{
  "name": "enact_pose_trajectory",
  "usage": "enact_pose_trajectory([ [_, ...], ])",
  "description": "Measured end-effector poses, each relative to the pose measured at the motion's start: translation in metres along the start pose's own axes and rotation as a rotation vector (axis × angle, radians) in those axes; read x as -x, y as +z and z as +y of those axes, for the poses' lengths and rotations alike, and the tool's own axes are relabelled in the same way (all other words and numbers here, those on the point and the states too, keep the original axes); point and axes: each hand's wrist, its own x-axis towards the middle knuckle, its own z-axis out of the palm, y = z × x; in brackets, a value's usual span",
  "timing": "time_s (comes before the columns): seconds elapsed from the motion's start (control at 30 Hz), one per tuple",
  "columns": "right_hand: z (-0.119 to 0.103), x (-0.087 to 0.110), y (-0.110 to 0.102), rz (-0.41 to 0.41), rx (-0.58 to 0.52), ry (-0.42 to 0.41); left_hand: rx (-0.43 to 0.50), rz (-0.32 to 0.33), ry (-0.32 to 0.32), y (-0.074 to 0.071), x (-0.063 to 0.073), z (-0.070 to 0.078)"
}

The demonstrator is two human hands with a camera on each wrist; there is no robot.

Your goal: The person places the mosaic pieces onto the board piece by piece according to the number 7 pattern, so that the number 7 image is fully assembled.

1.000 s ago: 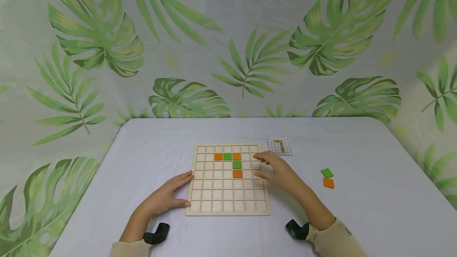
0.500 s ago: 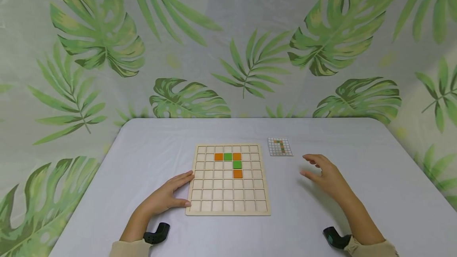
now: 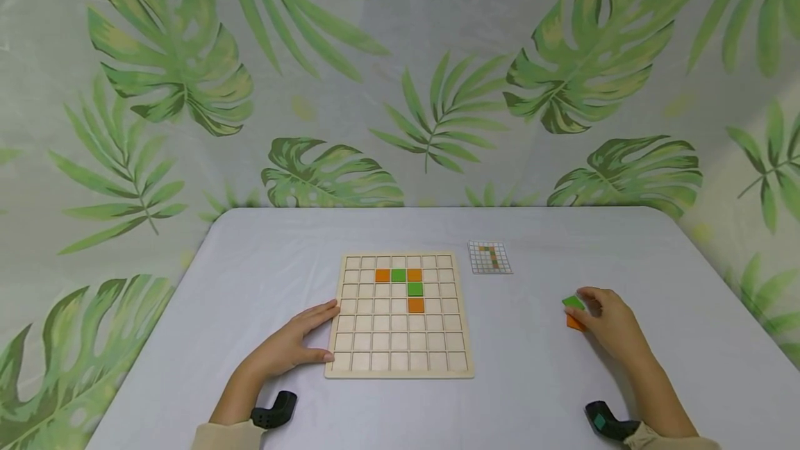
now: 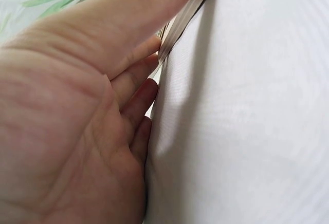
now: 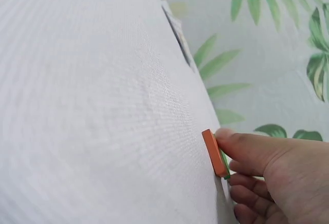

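In the head view a wooden grid board lies flat on the table. Orange tiles and green tiles form a bent line in its upper cells. My left hand rests along the board's left edge, fingers extended and thumb at the lower corner. Off to the right, my right hand pinches a loose green tile between thumb and index finger at table level. Just below it lies a loose orange tile, partly covered by the thumb. The right wrist view shows the orange tile in front of the green one.
A small printed card with a coloured grid pattern lies beyond the board's upper right corner. The white-covered table ends at a leaf-print backdrop. Each wrist carries a black device.
My right hand has moved from over the board's right side out to the loose tiles, and its thumb and index finger have closed on the green one. The left hand stays put.
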Motion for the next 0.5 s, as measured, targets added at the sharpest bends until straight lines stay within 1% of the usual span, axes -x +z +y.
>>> enact_pose_trajectory([
  [0.23,-0.002,-0.0039,0.0003,-0.004,0.008,0.01,-0.002,-0.003,0.0,0.0,0.0001,-0.0004],
  [0.5,-0.0088,-0.0076,0.0028,-0.018,-0.003,0.041,0.008,-0.007,-0.001,0.0,0.0003,-0.0001],
])
